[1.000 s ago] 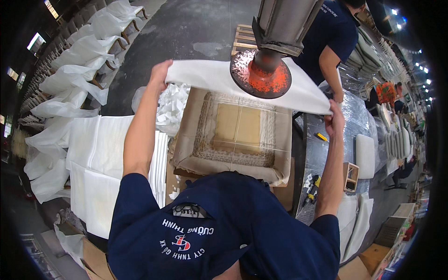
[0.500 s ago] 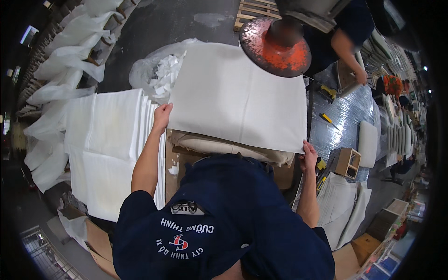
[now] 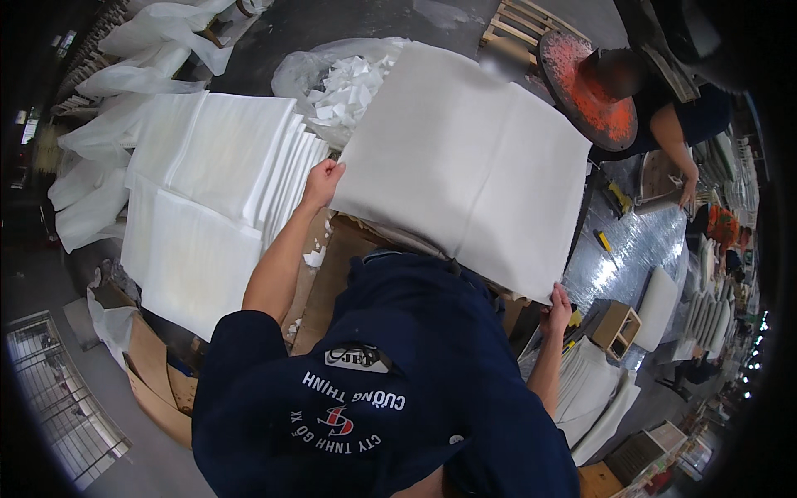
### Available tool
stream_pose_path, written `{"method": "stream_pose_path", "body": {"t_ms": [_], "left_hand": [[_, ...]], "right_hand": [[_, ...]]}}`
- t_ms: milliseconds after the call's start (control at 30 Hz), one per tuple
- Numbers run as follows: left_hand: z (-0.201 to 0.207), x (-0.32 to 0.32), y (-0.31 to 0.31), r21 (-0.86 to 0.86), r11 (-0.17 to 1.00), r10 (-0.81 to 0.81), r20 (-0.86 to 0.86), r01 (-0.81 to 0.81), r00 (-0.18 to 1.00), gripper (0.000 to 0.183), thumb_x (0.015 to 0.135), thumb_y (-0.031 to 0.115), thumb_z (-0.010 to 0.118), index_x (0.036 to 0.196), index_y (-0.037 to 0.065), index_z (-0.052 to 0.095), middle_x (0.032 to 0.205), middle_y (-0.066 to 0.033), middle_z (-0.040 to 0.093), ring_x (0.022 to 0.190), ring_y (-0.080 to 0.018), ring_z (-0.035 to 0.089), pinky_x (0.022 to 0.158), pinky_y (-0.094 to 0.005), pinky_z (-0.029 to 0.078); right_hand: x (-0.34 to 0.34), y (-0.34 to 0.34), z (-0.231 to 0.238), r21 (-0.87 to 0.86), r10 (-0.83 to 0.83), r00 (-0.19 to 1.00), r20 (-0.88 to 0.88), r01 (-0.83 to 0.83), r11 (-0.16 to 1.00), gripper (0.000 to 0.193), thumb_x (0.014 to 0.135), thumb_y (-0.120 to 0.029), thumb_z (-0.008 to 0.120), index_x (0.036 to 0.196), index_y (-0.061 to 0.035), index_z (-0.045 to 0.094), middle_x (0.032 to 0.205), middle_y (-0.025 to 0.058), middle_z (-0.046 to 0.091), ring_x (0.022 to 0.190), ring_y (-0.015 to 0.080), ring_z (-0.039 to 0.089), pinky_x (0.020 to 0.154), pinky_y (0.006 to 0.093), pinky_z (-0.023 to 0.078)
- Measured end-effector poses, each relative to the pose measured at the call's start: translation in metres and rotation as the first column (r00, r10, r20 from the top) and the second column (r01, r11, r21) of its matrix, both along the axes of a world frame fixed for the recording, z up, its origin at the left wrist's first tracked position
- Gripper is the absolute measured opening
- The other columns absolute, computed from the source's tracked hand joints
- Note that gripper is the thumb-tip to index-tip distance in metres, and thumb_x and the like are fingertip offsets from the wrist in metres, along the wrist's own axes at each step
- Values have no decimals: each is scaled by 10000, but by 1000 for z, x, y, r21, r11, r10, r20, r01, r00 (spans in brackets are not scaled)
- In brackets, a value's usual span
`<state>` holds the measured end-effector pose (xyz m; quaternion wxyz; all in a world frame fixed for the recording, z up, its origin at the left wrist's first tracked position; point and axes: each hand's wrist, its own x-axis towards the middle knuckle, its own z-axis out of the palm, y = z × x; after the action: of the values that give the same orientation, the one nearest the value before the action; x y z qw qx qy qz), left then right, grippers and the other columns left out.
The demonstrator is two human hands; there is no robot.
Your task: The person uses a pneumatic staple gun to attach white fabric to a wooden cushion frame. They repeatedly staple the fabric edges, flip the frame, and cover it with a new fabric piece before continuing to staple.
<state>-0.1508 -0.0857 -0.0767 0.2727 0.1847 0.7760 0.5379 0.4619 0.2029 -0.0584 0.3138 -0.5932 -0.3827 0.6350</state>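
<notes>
A large off-white fabric sheet (image 3: 473, 149) with a crease down it spreads out in front of my body. My left hand (image 3: 323, 183) is closed on its near left corner, fingers pinched over the edge. At its near right corner my right hand (image 3: 558, 308) grips the cloth the same way. Under the near edge, folded beige cloth is mostly hidden by the sheet and my body. Left of my left hand lies a thick stack of folded white sheets (image 3: 224, 158).
Behind the sheet sits a clear plastic bag (image 3: 300, 73) of white scraps. On the right, a film-wrapped table (image 3: 639, 241) carries a yellow-handled cutter (image 3: 603, 241), a small wooden box (image 3: 617, 329) and a pale cushion (image 3: 657, 308). A co-worker in a wide red-and-black hat (image 3: 585, 87) handles a piece there.
Both my hands still hold the sheet's corners. The view has turned, so the sheet lies farther right and tilted. The co-worker appears farther right too.
</notes>
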Motion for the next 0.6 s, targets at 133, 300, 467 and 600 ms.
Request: {"method": "stream_pose_path", "body": {"t_ms": [133, 300, 467, 600], "left_hand": [[2, 2, -13, -36, 999, -26, 6, 26, 1000, 261, 1000, 251, 672, 853, 42, 624, 696, 69, 511, 652, -33, 419, 584, -246, 368], [2, 4, -27, -31, 999, -35, 0, 35, 999, 280, 997, 276, 680, 874, 27, 642, 715, 56, 522, 684, -43, 440, 614, -247, 388], [-7, 10, -35, -148, 989, 8, -26, -11, 1000, 348, 1009, 327, 654, 924, -11, 665, 737, 11, 565, 710, -78, 486, 637, -283, 419], [-45, 24, -62, -107, 973, 193, -98, -203, 976, 340, 1021, 340, 630, 991, 2, 645, 753, -15, 583, 720, -98, 530, 654, -284, 445]], "right_hand": [[3, -18, -2, -1, -6, 996, 91, 6, 1000, 243, 996, -173, 685, 1213, -65, 714, 955, -20, 710, 681, 33, 584, 476, 181, 421], [7, -33, 0, -33, -27, 995, 96, 30, 999, 250, 990, -178, 696, 1213, -65, 715, 981, -18, 713, 678, 40, 583, 483, 190, 426], [8, -36, -17, -73, -36, 992, 123, 46, 996, 376, 985, -177, 695, 1340, -70, 629, 896, -28, 661, 643, 58, 552, 501, 194, 421], [-2, -48, -23, -151, 119, 882, 456, -55, 987, 690, 964, -307, 713, 1547, -196, 362, 1125, -20, 605, 691, 74, 492, 553, 248, 430]]}}
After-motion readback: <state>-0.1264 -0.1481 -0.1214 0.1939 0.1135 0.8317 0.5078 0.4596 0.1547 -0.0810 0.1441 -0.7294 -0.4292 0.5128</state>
